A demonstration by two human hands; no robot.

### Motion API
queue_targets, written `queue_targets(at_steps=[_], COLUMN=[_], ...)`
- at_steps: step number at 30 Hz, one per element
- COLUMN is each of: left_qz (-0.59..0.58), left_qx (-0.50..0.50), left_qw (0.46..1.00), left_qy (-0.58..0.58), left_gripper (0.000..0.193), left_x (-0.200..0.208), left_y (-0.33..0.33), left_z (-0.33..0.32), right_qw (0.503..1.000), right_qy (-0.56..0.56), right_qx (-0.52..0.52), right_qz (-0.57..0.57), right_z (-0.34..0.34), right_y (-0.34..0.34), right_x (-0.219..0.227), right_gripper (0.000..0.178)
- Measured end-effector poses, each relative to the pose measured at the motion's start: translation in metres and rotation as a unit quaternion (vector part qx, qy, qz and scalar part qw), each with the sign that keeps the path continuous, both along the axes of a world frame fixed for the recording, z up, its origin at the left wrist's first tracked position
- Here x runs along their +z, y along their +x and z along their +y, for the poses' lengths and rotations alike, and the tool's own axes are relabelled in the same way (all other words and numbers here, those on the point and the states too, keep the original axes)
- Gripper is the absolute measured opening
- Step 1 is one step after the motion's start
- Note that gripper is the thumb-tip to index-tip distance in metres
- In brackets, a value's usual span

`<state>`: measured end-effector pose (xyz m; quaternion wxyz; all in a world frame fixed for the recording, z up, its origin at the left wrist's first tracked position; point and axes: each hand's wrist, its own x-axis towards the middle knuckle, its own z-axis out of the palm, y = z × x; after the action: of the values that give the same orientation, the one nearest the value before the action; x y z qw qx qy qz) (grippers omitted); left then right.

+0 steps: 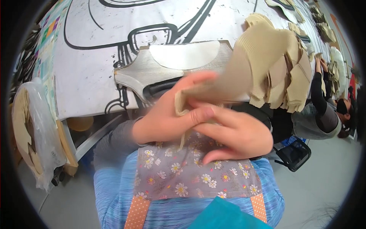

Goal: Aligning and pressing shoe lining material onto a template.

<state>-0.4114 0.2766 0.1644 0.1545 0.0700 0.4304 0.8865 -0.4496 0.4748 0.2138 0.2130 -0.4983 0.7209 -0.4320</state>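
Fingers (199, 77) of the left hand (166, 114) grip beige fabric (230, 82); whether the right hand (244, 133) grips it, I cannot tell.

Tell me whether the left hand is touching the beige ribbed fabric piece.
Touching. The head view shows the left hand curled around the near end of the beige ribbed fabric piece.
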Motion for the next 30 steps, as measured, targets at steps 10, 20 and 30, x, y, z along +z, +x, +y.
queue_targets(at_steps=[10,20,30], left_qz=[0.377,0.347,0.258], left_qx=[-0.131,0.114,0.111], left_qw=[0.862,0.830,0.729], left_qy=[-0.314,-0.421,-0.625], left_gripper=[0.030,0.030,0.039], left_x=[0.035,0.021,0.016], left_y=[0.000,-0.006,-0.031], left_z=[-0.039,-0.050,-0.044], right_qw=[0.987,0.976,0.953], right_qy=[-0.105,-0.091,0.008], right_qx=[0.057,0.000,-0.288], right_qz=[0.109,-0.196,-0.097], right_z=[0.013,0.033,-0.013], right_y=[-0.040,-0.036,-0.056], right_x=[-0.002,-0.027,-0.010], right_gripper=[0.090,0.037,0.019])
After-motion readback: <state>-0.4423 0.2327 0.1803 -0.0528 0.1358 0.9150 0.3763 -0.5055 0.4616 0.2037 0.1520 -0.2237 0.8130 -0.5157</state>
